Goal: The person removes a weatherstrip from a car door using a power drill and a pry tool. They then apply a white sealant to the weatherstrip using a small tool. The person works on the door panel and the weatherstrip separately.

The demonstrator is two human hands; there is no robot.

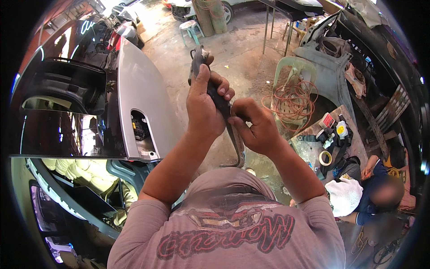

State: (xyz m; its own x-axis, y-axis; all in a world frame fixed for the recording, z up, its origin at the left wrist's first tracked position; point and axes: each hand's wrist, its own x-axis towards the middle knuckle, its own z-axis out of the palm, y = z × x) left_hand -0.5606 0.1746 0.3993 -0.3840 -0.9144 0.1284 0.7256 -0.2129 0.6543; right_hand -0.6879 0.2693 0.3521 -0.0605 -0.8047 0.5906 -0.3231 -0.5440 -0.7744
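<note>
My left hand point(204, 105) is wrapped round a long black trim piece point(219, 99), thumb lying along its upper end. A pale patch shows at the top tip of the piece. At its lower part, my right hand point(254, 125) pinches the edge between thumb and bent fingers; what lies right between the fingertips is hidden. Below the hands a thin dark strip point(234, 142) hangs down and curls at its bottom end. Whether it is one with the trim piece I cannot tell.
A silver car panel point(145, 85) with an oval opening stands close on the left. On the right are a green chair point(283, 67) with a coiled orange hose point(293, 105), a low table point(309, 130) with tape and bottles, and a crouching person point(380, 175) holding a white cloth point(344, 197).
</note>
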